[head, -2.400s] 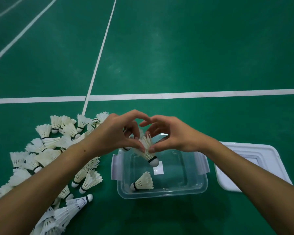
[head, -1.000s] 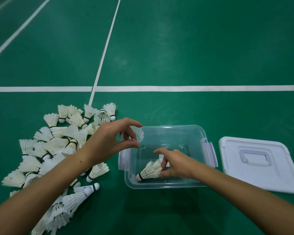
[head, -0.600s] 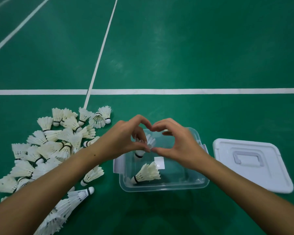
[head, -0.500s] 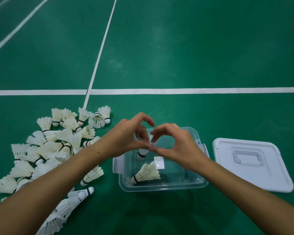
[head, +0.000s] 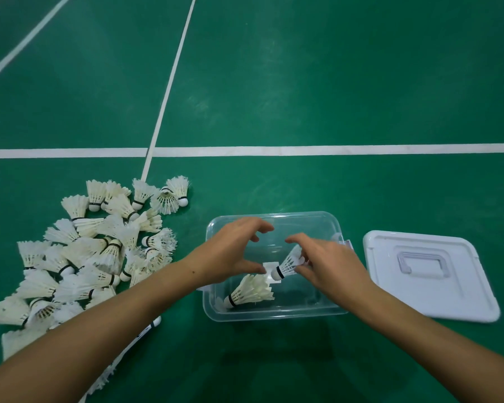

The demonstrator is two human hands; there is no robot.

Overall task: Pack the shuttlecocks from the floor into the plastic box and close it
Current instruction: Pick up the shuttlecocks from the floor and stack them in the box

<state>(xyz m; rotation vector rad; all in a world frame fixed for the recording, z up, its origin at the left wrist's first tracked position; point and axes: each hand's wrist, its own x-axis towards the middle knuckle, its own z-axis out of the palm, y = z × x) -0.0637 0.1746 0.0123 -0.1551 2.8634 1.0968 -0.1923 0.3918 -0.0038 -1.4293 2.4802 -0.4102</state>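
A green court floor point(head: 303, 82) with white lines carries everything. The right hand point(head: 326, 263) pinches a shuttlecock point(head: 287, 264) by its feathers over the clear plastic box point(head: 274, 311), cork pointing down and left toward the stacked shuttlecocks point(head: 249, 292) lying along the box's near wall. The left hand point(head: 233, 251) hovers beside it, fingers curved, holding nothing. The pile point(head: 99, 251) lies off the box's left side, the lid point(head: 425, 274) off its right.

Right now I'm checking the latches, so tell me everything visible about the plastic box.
The plastic box is clear, rectangular and round-cornered, lidless on the green floor, a latch flap showing at its right end. A white label marks its bottom. A shuttlecock stack lies inside; the right hand lowers another shuttlecock in.
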